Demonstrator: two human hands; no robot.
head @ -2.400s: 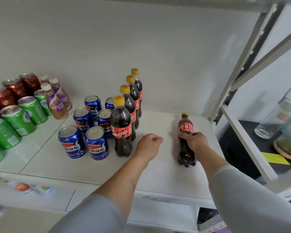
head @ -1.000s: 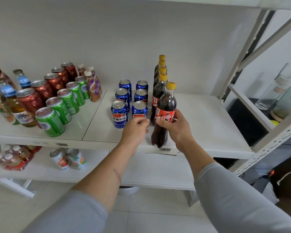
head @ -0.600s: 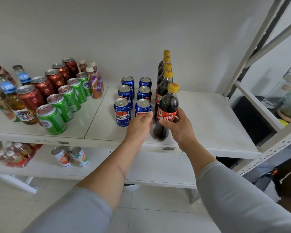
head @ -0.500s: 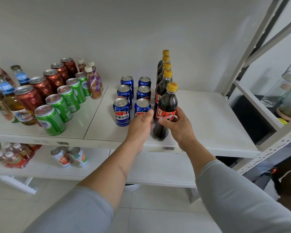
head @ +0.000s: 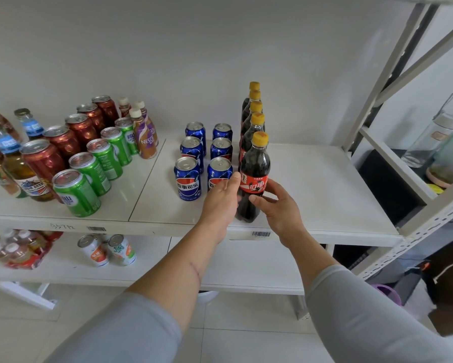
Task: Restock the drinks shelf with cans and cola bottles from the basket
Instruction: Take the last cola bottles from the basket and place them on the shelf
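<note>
A white drinks shelf (head: 311, 184) carries a row of several yellow-capped cola bottles (head: 251, 113) running front to back. The front cola bottle (head: 255, 166) stands upright near the shelf's front edge. My right hand (head: 277, 205) wraps loosely around its lower half, thumb at the red label and index finger across the front. My left hand (head: 220, 197) lies flat against the bottle's left side with fingers extended, holding nothing. Several blue cola cans (head: 188, 179) stand in two rows just left of the bottles. No basket is in view.
Green cans (head: 76, 192), red cans (head: 44, 161) and small coffee bottles (head: 145, 137) fill the shelf's left half. The lower shelf holds two cans (head: 107, 250) and a bottle pack (head: 21, 252). A metal upright (head: 372, 100) bounds the right; a purple object (head: 387, 293) sits on the floor.
My right hand brought the cola bottle from the shelf's right side to the front of the bottle row and set it down. Its grip has loosened, and my left hand has flattened against the bottle.
</note>
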